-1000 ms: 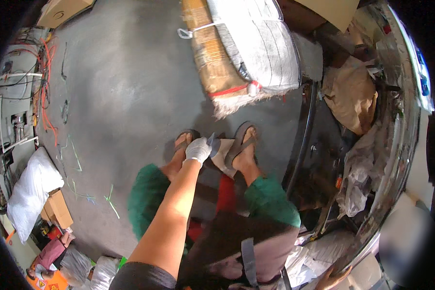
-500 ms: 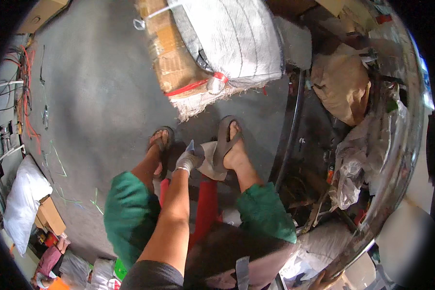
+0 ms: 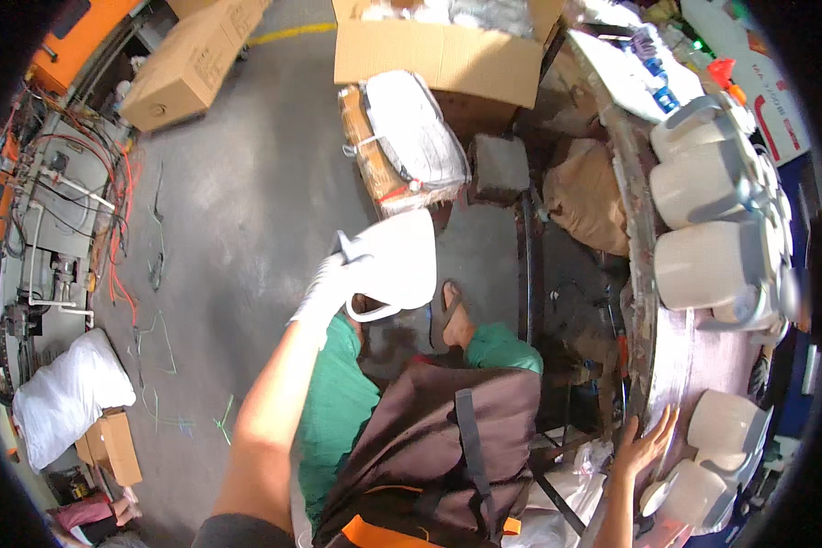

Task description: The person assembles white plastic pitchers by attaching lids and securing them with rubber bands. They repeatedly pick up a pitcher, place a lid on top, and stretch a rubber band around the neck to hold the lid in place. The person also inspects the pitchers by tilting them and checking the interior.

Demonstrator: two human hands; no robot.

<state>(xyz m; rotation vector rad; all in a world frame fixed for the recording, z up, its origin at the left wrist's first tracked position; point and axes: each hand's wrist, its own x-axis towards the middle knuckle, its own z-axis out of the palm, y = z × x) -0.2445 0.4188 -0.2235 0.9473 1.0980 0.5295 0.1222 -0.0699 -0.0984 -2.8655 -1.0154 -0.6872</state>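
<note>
held part: white plastic jug body (image 3: pixel 394 260), centre of frame, lifted clear of the floor, above the person's knees and sandalled foot (image 3: pixel 449 315)
left hand (image 3: pixel 324 290): white-gloved, fingers closed on the jug at its left edge, next to the small grey fitting near the top; exact grip face is hidden behind the glove
right hand (image 3: pixel 646 445): bare, open, palm flat on the rim of the round work table (image 3: pixel 643 274) at lower right; holds nothing
weight (judgement): probably light. Hollow moulded shell, carried one-handed with arm extended
stiffness (judgement): rigid thin wall, likely flexes a bit if squeezed at the open rim
surface (judgement): smooth, glossy, likely slippery; the glove helps. Scuffs or dents more likely than shatter
best hold (judgement): at the handle/fitting side where the hand is now, or by the rim of the open end; the broad curved wall offers no purchase
long axis: runs roughly upper right to lower left in frame, tilted, not upright
pointing: open end with its curved lip faces down-left toward the person's lap; closed end toward upper right
same parts nearby: row of white jug bodies (image 3: pixel 703 265) on the table at right, more at lower right (image 3: pixel 721 425)
around: cardboard box (image 3: pixel 438 55) top centre, wrapped bundle (image 3: pixel 411 137) below it, white sack (image 3: pixel 68 397) lower left, loose wires on the floor far left
</note>
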